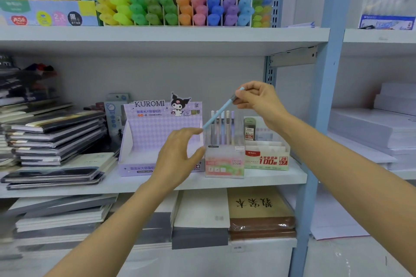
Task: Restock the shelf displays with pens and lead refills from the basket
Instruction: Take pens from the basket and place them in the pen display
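Note:
My right hand (256,102) pinches the top end of a light blue pen (219,113), which slants down to the left above the clear Fruit Soda pen holder (225,164). Several pastel pens (222,128) stand upright in that holder. My left hand (180,155) hovers in front of the purple Kuromi display box (155,132), fingers relaxed, fingertips close to the pen's lower tip and holding nothing. Right of the holder sits a lead refill display box (266,157) with a dark refill case (249,129) standing in it. The basket is out of view.
Stacks of notebooks (56,139) fill the shelf's left side. A highlighter display (180,7) stands on the shelf above. Paper reams (371,132) lie in the right bay beyond the blue upright (324,96). More notebooks (258,216) lie on the shelf below.

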{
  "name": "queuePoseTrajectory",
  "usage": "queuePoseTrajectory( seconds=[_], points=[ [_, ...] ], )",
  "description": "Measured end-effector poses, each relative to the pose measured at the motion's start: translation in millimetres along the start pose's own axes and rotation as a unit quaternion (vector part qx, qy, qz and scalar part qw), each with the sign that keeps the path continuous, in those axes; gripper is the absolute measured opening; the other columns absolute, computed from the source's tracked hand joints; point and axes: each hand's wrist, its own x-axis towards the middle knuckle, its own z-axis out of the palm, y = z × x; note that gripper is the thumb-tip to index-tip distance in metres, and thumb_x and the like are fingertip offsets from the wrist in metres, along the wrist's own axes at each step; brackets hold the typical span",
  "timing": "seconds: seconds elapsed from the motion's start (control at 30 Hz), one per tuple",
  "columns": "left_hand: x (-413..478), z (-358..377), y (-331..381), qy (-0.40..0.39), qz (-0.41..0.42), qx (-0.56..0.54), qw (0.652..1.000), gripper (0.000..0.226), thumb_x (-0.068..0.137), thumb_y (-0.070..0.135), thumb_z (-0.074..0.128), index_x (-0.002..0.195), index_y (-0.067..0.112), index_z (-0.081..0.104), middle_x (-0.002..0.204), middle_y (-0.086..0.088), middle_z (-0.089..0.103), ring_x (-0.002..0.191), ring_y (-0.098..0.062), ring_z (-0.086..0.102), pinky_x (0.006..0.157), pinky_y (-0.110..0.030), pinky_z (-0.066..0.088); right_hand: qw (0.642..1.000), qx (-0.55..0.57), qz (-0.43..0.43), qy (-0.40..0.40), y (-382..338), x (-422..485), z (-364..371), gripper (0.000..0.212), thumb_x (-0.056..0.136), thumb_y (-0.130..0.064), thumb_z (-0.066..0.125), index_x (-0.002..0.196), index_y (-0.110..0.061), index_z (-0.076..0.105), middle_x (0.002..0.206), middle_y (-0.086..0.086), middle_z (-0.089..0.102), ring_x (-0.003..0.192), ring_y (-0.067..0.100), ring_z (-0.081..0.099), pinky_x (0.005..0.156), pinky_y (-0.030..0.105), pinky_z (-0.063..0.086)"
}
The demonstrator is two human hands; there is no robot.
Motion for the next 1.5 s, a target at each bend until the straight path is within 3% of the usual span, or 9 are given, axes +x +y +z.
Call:
queuePoseTrajectory(
  seconds=[0.1,0.23,0.37,0.53,0.8,1.07,1.23,1.33,1.5],
  points=[
    [-7.5,6.8,-6.2,-0.038,0.055,0.065,0.996,0.043,0.091,0.021,0.064,0.133,0.021,0.056,0.139,0.009,0.051,0.130,-0.013,0.041,0.103,-0.022,0.032,0.999,-0.051,0.010,0.013,6.6,1.9,9.8,0.008,0.090,-0.005,0.064,0.095,-0.003,0.059,0.085,0.014,0.073,0.076,0.022,0.073,0.072,0.030,0.060],
    [-12.0,9.3,-6.1,-0.046,0.079,0.072,0.993,0.053,0.092,0.020,0.062,0.142,0.023,0.046,0.151,0.011,0.038,0.140,-0.010,0.032,0.114,-0.030,0.030,0.992,-0.075,-0.037,0.093,6.9,6.2,17.5,0.008,0.089,-0.003,0.062,0.087,-0.007,0.055,0.073,0.009,0.070,0.058,0.012,0.069,0.058,0.021,0.057],
    [-12.7,8.6,-11.1,-0.078,0.110,0.085,0.987,0.056,0.095,0.020,0.058,0.146,0.026,0.038,0.151,0.013,0.036,0.140,-0.006,0.031,0.115,-0.024,0.027,0.983,-0.124,-0.069,0.119,6.5,7.9,12.8,0.010,0.090,-0.006,0.062,0.086,-0.011,0.054,0.077,0.011,0.070,0.063,0.015,0.070,0.061,0.023,0.057],
    [-15.0,12.8,-15.3,-0.069,0.117,0.089,0.987,0.054,0.095,0.021,0.058,0.145,0.028,0.040,0.150,0.015,0.038,0.137,-0.003,0.034,0.107,-0.010,0.022,0.970,-0.087,-0.129,0.184,2.8,11.3,3.9,0.014,0.090,-0.007,0.061,0.084,-0.016,0.052,0.079,0.014,0.068,0.065,0.017,0.069,0.064,0.028,0.059],
    [-12.4,11.8,-12.3,-0.052,0.115,0.085,0.988,0.048,0.094,0.018,0.058,0.141,0.025,0.048,0.145,0.013,0.045,0.132,-0.005,0.041,0.103,-0.017,0.032,0.956,-0.271,-0.105,0.034,36.9,1.8,31.6,0.010,0.090,-0.010,0.064,0.093,-0.003,0.057,0.079,0.012,0.069,0.075,0.024,0.069,0.075,0.045,0.058],
    [-13.9,11.4,-16.1,-0.063,0.125,0.099,0.985,0.050,0.096,0.022,0.056,0.144,0.027,0.043,0.150,0.016,0.037,0.135,-0.002,0.036,0.104,-0.009,0.024,0.938,-0.329,-0.089,-0.068,37.9,17.0,25.4,0.011,0.091,-0.008,0.063,0.097,-0.003,0.056,0.082,0.014,0.069,0.068,0.016,0.069,0.075,0.037,0.059],
    [-15.4,13.7,-13.9,-0.054,0.128,0.101,0.985,0.050,0.095,0.021,0.058,0.143,0.023,0.045,0.150,0.012,0.040,0.134,-0.005,0.038,0.104,-0.016,0.031,0.938,-0.327,-0.110,-0.046,44.9,24.6,42.3,0.018,0.086,-0.014,0.071,0.095,-0.013,0.056,0.068,0.010,0.069,0.058,0.011,0.067,0.064,0.031,0.058],
    [-17.8,14.3,-13.7,-0.054,0.130,0.101,0.985,0.052,0.095,0.021,0.057,0.144,0.023,0.043,0.151,0.012,0.038,0.135,-0.004,0.036,0.103,-0.015,0.030,0.923,-0.369,-0.100,-0.044,52.8,29.2,49.7,0.014,0.083,-0.016,0.074,0.089,-0.011,0.062,0.073,0.008,0.069,0.068,0.019,0.068,0.072,0.039,0.057],
    [-19.4,17.8,-11.6,-0.070,0.124,0.113,0.983,0.059,0.096,0.026,0.053,0.150,0.025,0.030,0.157,0.013,0.025,0.139,-0.004,0.030,0.108,-0.025,0.037,0.907,-0.410,-0.066,-0.071,47.8,19.9,45.8,0.032,0.091,-0.023,0.066,0.121,-0.010,0.064,0.102,0.009,0.070,0.094,0.021,0.065,0.092,0.036,0.051]
  ],
)
